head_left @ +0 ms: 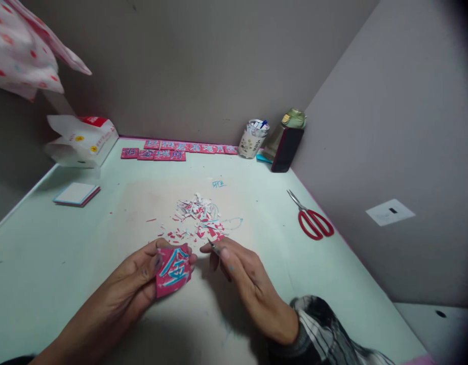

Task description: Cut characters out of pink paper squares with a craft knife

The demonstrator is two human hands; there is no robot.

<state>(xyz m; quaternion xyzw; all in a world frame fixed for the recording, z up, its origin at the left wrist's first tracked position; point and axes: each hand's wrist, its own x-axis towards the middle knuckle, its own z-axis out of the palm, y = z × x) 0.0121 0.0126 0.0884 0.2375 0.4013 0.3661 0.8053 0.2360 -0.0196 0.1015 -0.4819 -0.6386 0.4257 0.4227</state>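
My left hand (pixel 143 274) is closed on a red card (pixel 166 289) that carries a blue brush-like character; the card's upper right edge is cut unevenly. A short distance to the right, my right hand (pixel 243 274) pinches a slim craft knife (pixel 213 245), its tip pointing up and left, apart from the card. Just beyond both hands lies a pile of red and white paper scraps (pixel 198 209) on a pale mat (pixel 135 203).
Red character cards (pixel 161 154) line the back wall. Scissors (pixel 312 220) with red handles lie at right. A pen-filled can (pixel 251 139), a dark phone (pixel 288 149) and a green bottle (pixel 295 118) stand behind. At left are stacked cards (pixel 76 193) and a white paper bag (pixel 84 142).
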